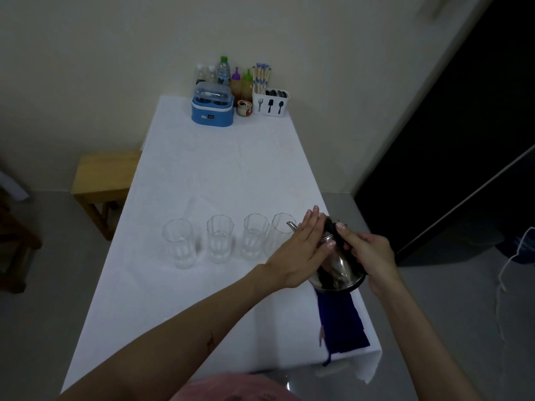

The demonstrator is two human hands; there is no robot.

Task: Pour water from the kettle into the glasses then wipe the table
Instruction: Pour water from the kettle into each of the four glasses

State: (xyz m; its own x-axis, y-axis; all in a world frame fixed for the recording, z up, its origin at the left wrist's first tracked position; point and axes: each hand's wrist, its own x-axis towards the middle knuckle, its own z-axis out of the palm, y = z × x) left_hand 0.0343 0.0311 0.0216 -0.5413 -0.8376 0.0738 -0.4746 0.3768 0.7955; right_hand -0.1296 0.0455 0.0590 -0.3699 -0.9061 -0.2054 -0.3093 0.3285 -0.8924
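A steel kettle (340,273) is tilted to the left, its spout at the rim of the rightmost glass (282,227). My right hand (367,253) grips its black handle. My left hand (301,250) lies flat with straight fingers against the kettle's lid. Several clear glasses stand in a row on the white table (225,169): the leftmost glass (179,241), a second glass (220,237) and a third glass (256,235). A dark blue cloth (341,325) lies under the kettle near the table's right edge.
At the table's far end stand a blue container (212,107), several bottles (224,70), a small jar (243,107) and a white cutlery holder (270,102) with chopsticks. A wooden stool (101,180) stands left of the table. A dark doorway is at the right.
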